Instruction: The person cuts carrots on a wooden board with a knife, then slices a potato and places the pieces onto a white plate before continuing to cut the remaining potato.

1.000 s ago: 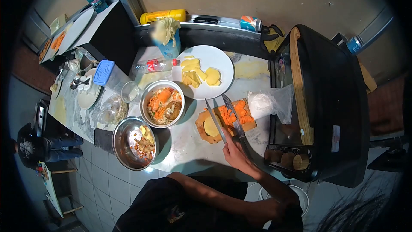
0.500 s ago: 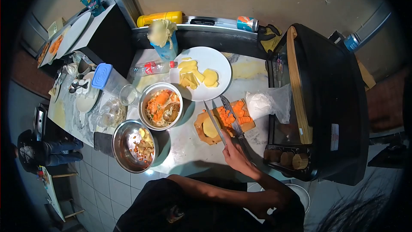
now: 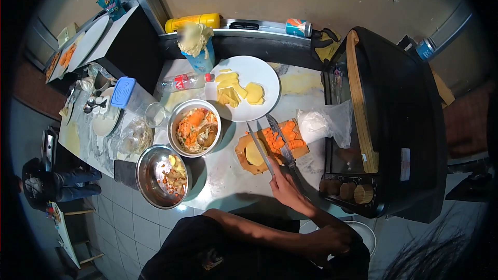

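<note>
My right hand (image 3: 284,189) is closed round the handle of a knife (image 3: 262,148), its blade slanting up and away over the wooden cutting board (image 3: 241,154). A round yellow potato slice (image 3: 254,153) lies beside that blade. Diced orange carrot (image 3: 291,134) covers the board's right part. Across the carrot rests a second knife (image 3: 281,140) with a dark handle. My left arm crosses my body, and my left hand (image 3: 334,241) is at my right arm near the elbow; its fingers are not clear. Beyond the board, a white plate (image 3: 267,80) carries potato slices.
A white pot (image 3: 219,130) of shredded vegetables and a steel bowl (image 3: 142,186) of peelings stand left. Right are a plastic bag of white powder (image 3: 314,126) and a black oven (image 3: 399,124). A bottle (image 3: 184,82) lies behind. A person (image 3: 41,184) stands far left.
My left hand has shifted slightly upward along my right arm. The right hand and its knife stay almost in place over the board.
</note>
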The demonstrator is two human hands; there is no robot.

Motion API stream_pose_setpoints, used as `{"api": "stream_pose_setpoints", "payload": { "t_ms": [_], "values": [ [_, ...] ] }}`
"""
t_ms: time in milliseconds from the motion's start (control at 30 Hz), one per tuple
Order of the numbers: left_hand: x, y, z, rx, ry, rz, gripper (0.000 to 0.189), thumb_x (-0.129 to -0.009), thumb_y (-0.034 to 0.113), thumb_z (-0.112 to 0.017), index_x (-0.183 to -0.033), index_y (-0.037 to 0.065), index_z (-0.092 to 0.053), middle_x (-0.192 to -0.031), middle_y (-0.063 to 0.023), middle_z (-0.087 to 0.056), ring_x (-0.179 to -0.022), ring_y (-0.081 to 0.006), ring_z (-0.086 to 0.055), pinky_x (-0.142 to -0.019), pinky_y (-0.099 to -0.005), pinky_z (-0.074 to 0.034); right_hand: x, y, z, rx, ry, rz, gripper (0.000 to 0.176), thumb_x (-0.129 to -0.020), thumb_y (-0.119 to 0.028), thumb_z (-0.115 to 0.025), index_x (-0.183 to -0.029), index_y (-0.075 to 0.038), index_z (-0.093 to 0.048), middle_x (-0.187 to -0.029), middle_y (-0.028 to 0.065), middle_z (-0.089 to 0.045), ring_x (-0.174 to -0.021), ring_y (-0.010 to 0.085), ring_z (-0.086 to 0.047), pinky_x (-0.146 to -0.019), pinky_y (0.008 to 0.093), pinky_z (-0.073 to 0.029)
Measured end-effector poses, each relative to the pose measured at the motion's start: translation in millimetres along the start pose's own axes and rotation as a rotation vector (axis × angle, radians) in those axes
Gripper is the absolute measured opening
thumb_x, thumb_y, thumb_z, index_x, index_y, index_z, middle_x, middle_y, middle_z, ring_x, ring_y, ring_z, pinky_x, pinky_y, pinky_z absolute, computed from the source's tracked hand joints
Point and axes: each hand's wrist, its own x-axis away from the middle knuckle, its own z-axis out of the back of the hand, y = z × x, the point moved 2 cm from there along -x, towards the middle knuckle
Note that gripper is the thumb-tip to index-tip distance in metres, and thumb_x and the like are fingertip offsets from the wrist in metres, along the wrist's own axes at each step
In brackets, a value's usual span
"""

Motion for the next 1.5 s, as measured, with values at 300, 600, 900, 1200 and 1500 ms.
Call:
{"api": "stream_pose_setpoints", "payload": {
  "t_ms": [300,600,900,1200,1500],
  "values": [
    [-0.8,5.6,-30.4,-0.137,0.314,-0.284,0.027,-0.063,0.023,-0.068,-0.070,0.001,-0.054,-0.082,-0.0119,-0.050,-0.085,-0.0314,-0.053,-0.063,-0.0431,-0.046,-6.2,-7.0,-2.2,-0.020,0.048,-0.006,0.073,-0.081,0.004,-0.049,-0.148,-0.010,-0.022,-0.065,0.0220,-0.053,-0.063,0.0414,-0.060,-0.058,0.0449,-0.046],
    [96.0,3.5,114.1,-0.164,0.343,0.311,0.016,-0.079,0.014,-0.076,-0.088,0.003,-0.069,-0.085,-0.0076,-0.067,-0.076,-0.0234,-0.064,-0.066,-0.0329,-0.050,15.2,-3.3,22.8,-0.030,0.125,-0.017,0.076,-0.082,0.000,-0.052,-0.150,-0.012,-0.021,-0.073,0.0210,-0.055,-0.069,0.0394,-0.057,-0.066,0.0443,-0.046],
    [212.4,-57.6,152.0,-0.568,0.906,0.802,0.027,-0.078,0.014,-0.075,-0.102,0.003,-0.066,-0.100,-0.0122,-0.065,-0.088,-0.0275,-0.061,-0.079,-0.0359,-0.049,7.1,-3.7,19.9,-0.018,0.163,-0.031,0.077,-0.079,0.007,-0.051,-0.149,-0.013,-0.027,-0.078,0.0260,-0.058,-0.072,0.0441,-0.059,-0.063,0.0441,-0.047],
    [195.5,-76.9,146.3,-0.865,0.797,0.837,0.070,-0.068,0.030,-0.082,-0.127,0.005,-0.056,-0.131,-0.0166,-0.048,-0.119,-0.0364,-0.043,-0.098,-0.0465,-0.037,16.9,-7.9,6.7,-0.015,0.099,-0.161,0.077,-0.078,0.008,-0.052,-0.148,-0.014,-0.030,-0.071,0.0201,-0.057,-0.068,0.0360,-0.061,-0.067,0.0407,-0.048],
    [190.9,-85.5,149.9,-0.879,0.831,0.829,0.058,-0.074,0.027,-0.078,-0.125,0.006,-0.059,-0.130,-0.0154,-0.049,-0.118,-0.0352,-0.045,-0.099,-0.0449,-0.036,21.6,-0.8,5.1,-0.009,0.155,-0.099,0.077,-0.080,0.006,-0.052,-0.149,-0.021,-0.029,-0.080,0.0206,-0.055,-0.069,0.0366,-0.055,-0.069,0.0436,-0.046]
  ]
}}
